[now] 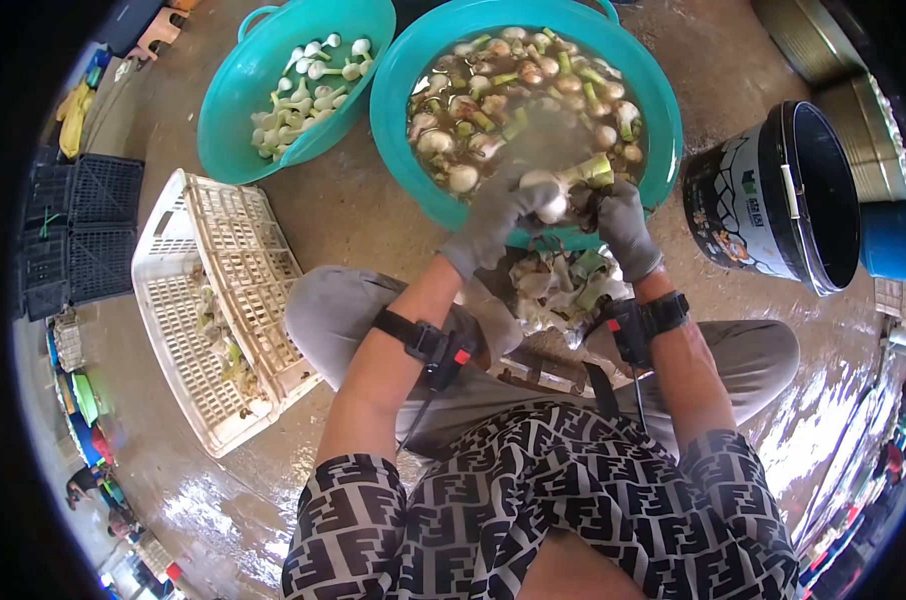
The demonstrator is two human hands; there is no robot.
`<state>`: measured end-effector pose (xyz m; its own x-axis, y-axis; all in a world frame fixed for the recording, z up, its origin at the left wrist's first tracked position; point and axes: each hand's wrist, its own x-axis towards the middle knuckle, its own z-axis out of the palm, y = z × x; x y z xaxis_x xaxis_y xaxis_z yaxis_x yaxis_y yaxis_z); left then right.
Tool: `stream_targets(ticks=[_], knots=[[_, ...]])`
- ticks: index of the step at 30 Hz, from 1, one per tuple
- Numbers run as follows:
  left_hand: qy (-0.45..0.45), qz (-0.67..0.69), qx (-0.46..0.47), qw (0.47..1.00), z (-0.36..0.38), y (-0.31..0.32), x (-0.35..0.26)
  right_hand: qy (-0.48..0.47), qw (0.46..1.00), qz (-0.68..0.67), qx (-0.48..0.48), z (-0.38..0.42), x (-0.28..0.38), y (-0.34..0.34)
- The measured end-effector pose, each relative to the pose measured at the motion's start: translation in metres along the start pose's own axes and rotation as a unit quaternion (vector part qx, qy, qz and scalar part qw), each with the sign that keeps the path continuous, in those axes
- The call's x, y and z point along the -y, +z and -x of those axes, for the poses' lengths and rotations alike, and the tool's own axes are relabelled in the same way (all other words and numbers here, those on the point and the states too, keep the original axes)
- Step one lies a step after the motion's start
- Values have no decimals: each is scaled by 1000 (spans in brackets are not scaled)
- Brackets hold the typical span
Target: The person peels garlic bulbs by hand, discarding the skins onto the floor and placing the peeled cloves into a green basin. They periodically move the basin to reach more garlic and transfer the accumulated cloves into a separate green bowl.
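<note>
A white garlic bulb with a cut green stem is held over the near rim of the large green basin. My left hand, in a grey glove, is closed around the bulb. Beside the stem, my right hand, gloved too, has its fingers shut on dark, dirty garlic peel; its fingertips are partly hidden. Many more unpeeled bulbs float in murky water in the basin. A heap of stripped garlic peel lies on the floor between my feet, below my hands.
A second green basin at the upper left holds clean white bulbs. Left of my knee, a white plastic crate contains plant scraps. A black bucket stands at the right. Black crates are stacked far left. Parts of the floor shine wet.
</note>
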<state>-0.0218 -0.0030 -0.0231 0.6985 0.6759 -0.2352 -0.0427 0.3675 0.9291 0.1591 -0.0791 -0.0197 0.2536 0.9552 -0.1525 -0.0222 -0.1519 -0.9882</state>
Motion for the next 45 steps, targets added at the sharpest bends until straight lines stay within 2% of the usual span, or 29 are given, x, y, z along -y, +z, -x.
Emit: stream_targets(ticks=[2, 3, 5, 8, 10, 11, 12, 13, 14, 15, 17, 18, 20, 21, 23, 25, 26, 27, 30, 31, 33, 35, 36, 38, 39, 40, 42, 43, 45], knots=[[-67, 223, 24, 972, -1, -3, 4, 27, 997, 72, -20, -1, -8, 1], [-60, 233, 14, 971, -2, -3, 7, 40, 993, 108, -30, -2, -11, 1], [-47, 253, -8, 966, 0, 5, -4, -4, 997, 70, -23, -1, -14, 2], [-17, 34, -35, 999, 1, 7, -14, -7, 999, 30, -16, 9, 3, 8], [-36, -22, -101, 994, -1, 5, -7, -102, 983, 154, 5, 11, 3, 4], [-45, -49, -135, 989, -1, 3, -2, -204, 937, 284, 29, 9, -8, -7], [-71, -18, -129, 989, -2, 0, 2, -298, 863, 404, 52, 8, -22, -13], [-96, 13, -122, 988, -3, -5, 4, -222, 940, 256, 29, 9, -33, -10], [-119, 43, -116, 985, -3, -8, 4, -138, 985, 99, 5, 11, -41, -5], [-133, 37, -105, 985, -3, -11, 3, -49, 997, -61, -20, 14, -47, -3], [-161, 22, -82, 983, -2, -13, -2, -132, 984, 113, -24, 17, -42, -3], [-75, -61, -122, 988, -3, -12, -3, -173, 964, 198, -28, 18, -39, -5], [100, -219, -196, 951, -4, -5, -5, -208, 906, 368, 8, 22, -17, -10], [102, -267, -188, 940, -2, -1, -6, -221, 866, 448, 28, 25, -11, -11], [107, -364, -169, 910, 1, 9, -20, -111, 973, 201, 38, 24, -19, -5], [46, -402, -172, 898, -4, 10, -11, -75, 984, 159, 24, 21, -29, -7], [16, -420, -173, 891, -6, 9, -8, -96, 964, 247, 7, 20, -33, -14], [29, -401, -157, 902, -7, 7, -4, -116, 936, 333, -11, 21, -38, -19], [76, -331, -84, 937, -3, 3, -7, -118, 972, 197, -56, 44, 10, -17], [96, -296, -45, 949, -2, 1, -7, -172, 913, 365, -63, 40, -18, -38], [128, -194, 41, 972, 2, -1, -10, -171, 946, 267, -70, 40, -37, -60], [150, -62, 135, 978, 9, -2, -20, -94, 994, 46, 16, 31, -80, -102], [145, -51, 115, 981, 14, -2, -26, -44, 996, -61, 43, 26, -102, -123], [137, -25, 75, 988, 24, -5, -36, 52, 985, 136, 89, 39, -71, -115], [156, -85, 47, 983, 19, -14, -33, 101, 961, 233, 111, 49, -51, -106], [158, -48, 32, 986, 17, -17, -35, 150, 924, 326, 131, 59, -32, -96], [162, 25, 1, 986, 14, -18, -39, 239, 816, 500, 164, 73, -10, -76], [124, 43, -26, 991, 14, -17, -40, 189, 762, 609, 113, 75, -14, -64], [109, -16, -62, 992, 13, -12, -40, 90, 896, 434, 14, 68, 0, -43]])
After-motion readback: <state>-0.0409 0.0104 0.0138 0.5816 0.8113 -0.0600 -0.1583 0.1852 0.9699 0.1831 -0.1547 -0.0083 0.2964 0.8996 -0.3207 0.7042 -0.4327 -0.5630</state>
